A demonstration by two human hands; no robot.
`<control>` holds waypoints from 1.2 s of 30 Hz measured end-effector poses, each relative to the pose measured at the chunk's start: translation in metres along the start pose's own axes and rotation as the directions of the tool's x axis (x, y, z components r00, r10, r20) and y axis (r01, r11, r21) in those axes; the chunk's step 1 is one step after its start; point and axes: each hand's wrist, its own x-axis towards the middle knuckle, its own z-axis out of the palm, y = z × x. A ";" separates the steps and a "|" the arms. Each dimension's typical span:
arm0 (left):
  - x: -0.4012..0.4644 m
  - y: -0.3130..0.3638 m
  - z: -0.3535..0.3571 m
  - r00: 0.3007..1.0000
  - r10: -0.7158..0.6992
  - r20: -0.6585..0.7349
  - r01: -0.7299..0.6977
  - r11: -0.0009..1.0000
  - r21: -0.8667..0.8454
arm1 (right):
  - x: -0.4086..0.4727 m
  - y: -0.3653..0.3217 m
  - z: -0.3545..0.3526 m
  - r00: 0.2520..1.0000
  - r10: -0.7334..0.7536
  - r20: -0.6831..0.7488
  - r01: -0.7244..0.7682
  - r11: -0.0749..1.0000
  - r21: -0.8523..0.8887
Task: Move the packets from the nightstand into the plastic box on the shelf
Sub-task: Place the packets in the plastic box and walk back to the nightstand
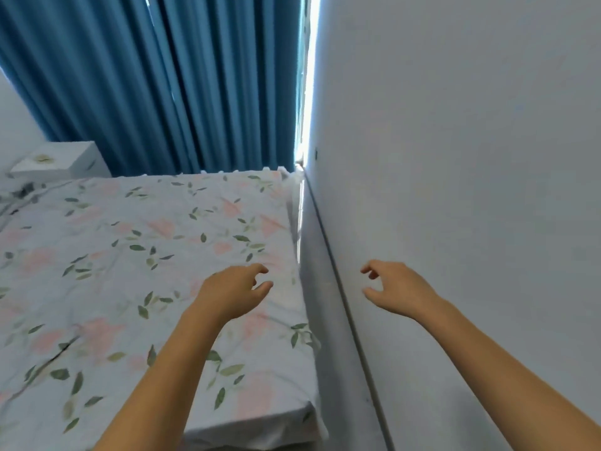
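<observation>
2 bare forearms rise from the bottom edge of the frame toward its middle, both hands empty. The left hand [232,292] sits just left of center, over the right-hand part of the bed [136,255], palm turned down and inward, wrist roughly straight with the forearm. Its fingers are loosely curled and slightly apart, the thumb held clear of the forefinger; nothing lies between them. Whether the hand touches the sheet cannot be determined. The right hand [395,288] sits right of center at about the same height, in front of the white wall [471,157], palm facing left toward the other hand. Its fingers are likewise loosely curled with a gap between thumb and forefinger, gripping nothing. The 2 hands are well apart, with the narrow strip between bed and wall showing between them. The bed carries a white sheet printed with pink flowers and green leaves, and fills the left and lower left of the frame. A blue curtain [162,86] hangs across the upper left and top center, with a bright slit of daylight along its right edge. The white nightstand [65,161] stands at the far left, middle height, beside the bed's far corner; something small and pale rests on its top, too blurred to identify as packets.
</observation>
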 end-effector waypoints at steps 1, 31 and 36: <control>0.019 0.018 0.003 1.000 0.029 -0.003 -0.029 1.000 0.001 | 0.004 0.019 -0.007 1.000 0.017 -0.011 -0.017 1.000 -0.013; 0.566 -0.031 -0.098 0.995 -0.064 -0.072 0.071 0.992 0.101 | 0.570 0.089 -0.137 0.987 -0.128 -0.093 0.114 0.983 -0.144; 0.649 -0.042 -0.113 0.996 -0.068 -0.050 0.073 0.991 0.110 | 0.667 0.089 -0.153 0.988 -0.142 -0.062 0.135 0.984 -0.112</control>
